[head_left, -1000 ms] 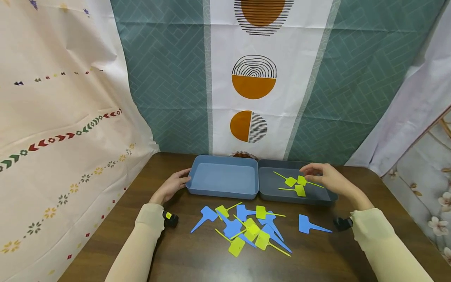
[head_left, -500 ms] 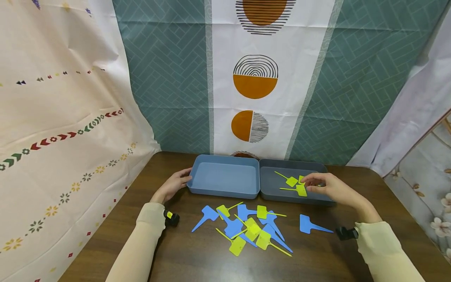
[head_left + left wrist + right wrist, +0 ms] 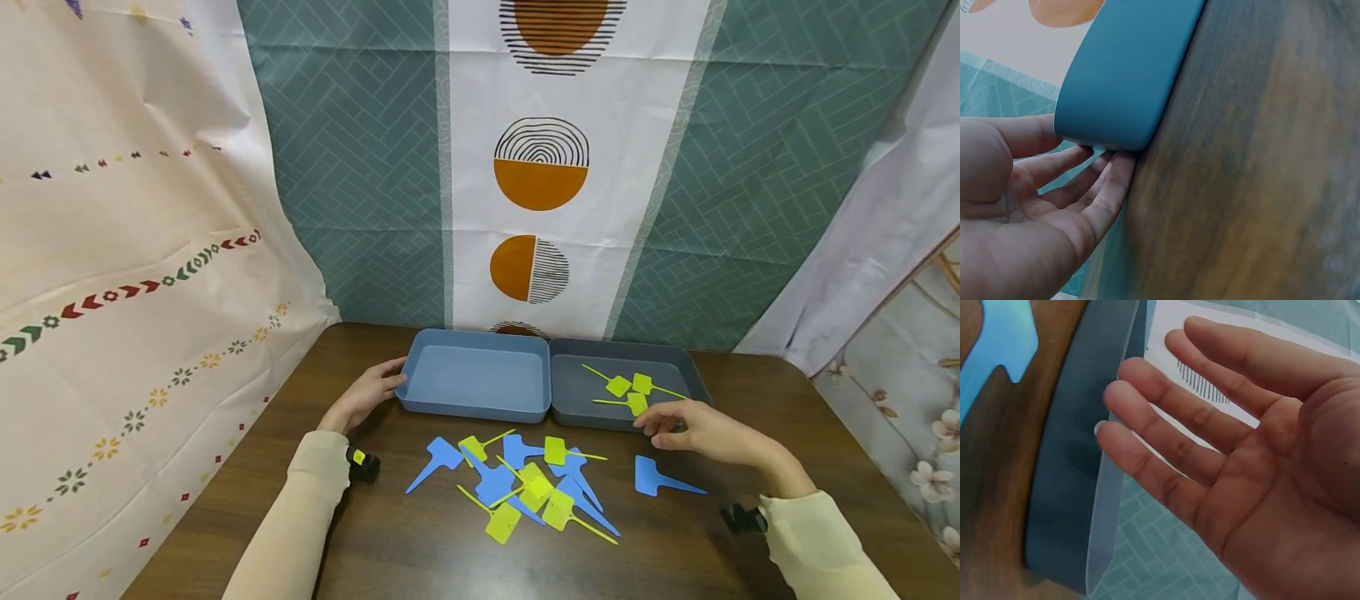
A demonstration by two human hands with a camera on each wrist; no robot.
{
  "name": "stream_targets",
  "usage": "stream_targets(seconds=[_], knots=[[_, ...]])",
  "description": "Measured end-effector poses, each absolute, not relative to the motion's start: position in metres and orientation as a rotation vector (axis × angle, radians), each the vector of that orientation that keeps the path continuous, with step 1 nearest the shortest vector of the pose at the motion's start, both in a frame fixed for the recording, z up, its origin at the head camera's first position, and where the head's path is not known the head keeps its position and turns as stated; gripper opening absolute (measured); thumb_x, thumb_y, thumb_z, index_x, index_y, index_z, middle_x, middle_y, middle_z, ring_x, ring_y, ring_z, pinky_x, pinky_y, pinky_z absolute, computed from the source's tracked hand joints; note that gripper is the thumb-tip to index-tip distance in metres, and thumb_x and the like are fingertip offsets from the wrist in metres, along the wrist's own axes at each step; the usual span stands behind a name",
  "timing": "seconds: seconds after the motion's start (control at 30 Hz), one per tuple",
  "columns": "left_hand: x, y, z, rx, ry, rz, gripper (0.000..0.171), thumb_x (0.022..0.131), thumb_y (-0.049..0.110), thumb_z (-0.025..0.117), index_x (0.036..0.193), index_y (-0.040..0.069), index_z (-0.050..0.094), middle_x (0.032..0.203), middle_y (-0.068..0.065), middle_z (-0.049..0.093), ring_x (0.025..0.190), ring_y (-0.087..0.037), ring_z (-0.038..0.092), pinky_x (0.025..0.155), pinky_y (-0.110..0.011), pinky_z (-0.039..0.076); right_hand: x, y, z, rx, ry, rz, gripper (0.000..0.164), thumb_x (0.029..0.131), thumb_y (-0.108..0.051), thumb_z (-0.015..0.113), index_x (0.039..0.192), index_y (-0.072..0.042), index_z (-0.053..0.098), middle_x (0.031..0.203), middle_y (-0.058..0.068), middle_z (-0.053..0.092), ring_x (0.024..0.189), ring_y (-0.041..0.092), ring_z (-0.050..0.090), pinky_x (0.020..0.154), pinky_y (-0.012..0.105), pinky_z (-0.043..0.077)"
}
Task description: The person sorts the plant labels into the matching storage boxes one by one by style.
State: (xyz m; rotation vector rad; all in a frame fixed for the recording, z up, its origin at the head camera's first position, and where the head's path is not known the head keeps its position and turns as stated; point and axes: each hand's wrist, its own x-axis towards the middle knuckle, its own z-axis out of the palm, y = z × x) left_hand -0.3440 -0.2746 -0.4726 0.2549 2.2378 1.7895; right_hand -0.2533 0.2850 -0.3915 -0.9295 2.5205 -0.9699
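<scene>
My left hand (image 3: 366,397) rests its fingertips against the left end of the blue-grey tray (image 3: 480,375), fingers loosely extended; the left wrist view shows them at the tray's end wall (image 3: 1116,81). My right hand (image 3: 697,429) holds nothing and hovers at the front rim of the dark grey tray (image 3: 667,367), fingers relaxed and apart in the right wrist view. Inside that tray lie three yellow T-shaped plant labels (image 3: 618,386). A single blue plant label (image 3: 649,477) lies on the table just below my right hand.
In front of the trays, several yellow plant labels (image 3: 502,523) and blue plant labels (image 3: 446,452) lie mixed and overlapping on the brown wooden table (image 3: 405,550). The two trays stand side by side near the back edge, before a patterned curtain (image 3: 360,167).
My right hand has come from above the dark grey tray toward me, to its front rim, uncovering the yellow labels inside. The left hand has stayed at the blue-grey tray.
</scene>
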Motion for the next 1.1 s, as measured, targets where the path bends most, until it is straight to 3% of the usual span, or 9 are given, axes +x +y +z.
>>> stream_targets(seconds=[0.23,0.6,0.87,1.1], knots=[[-0.343,-0.275,-0.471,0.263,2.235,1.784,0.058,0.113,0.01,0.041,0.164,-0.004,0.018,0.168,-0.027,0.019,0.152,-0.044,0.028,0.124,-0.058,0.025,-0.243,0.283,-0.407,-0.95,2.551,-0.895,0.031,0.1,-0.016,0.071,0.126,0.0,0.067,0.116,0.01,0.069,0.1,0.017,0.064,0.08,0.028,0.057],[-0.342,-0.275,-0.471,0.288,2.229,1.787,0.057,0.113,0.009,0.041,0.163,-0.006,0.018,0.168,-0.029,0.018,0.151,-0.045,0.029,0.123,-0.059,0.025,-0.231,0.278,-0.422,-0.936,2.634,-0.727,0.041,0.093,-0.027,0.079,0.128,-0.008,0.068,0.118,0.002,0.063,0.108,0.029,0.062,0.085,0.039,0.056],[-0.34,-0.274,-0.471,0.292,2.218,1.801,0.057,0.112,0.008,0.041,0.163,-0.006,0.019,0.167,-0.029,0.02,0.15,-0.045,0.03,0.123,-0.059,0.025,-0.228,0.272,-0.432,-0.926,2.628,-0.71,0.054,0.088,-0.029,0.084,0.134,-0.009,0.063,0.12,0.002,0.057,0.101,0.019,0.054,0.081,0.03,0.05],[-0.341,-0.274,-0.471,0.289,2.226,1.794,0.057,0.113,0.009,0.04,0.163,-0.006,0.018,0.168,-0.029,0.019,0.151,-0.046,0.029,0.123,-0.059,0.025,-0.226,0.267,-0.437,-0.944,2.666,-0.688,0.061,0.085,-0.024,0.088,0.136,-0.009,0.059,0.116,0.002,0.053,0.104,0.024,0.05,0.081,0.03,0.047]])
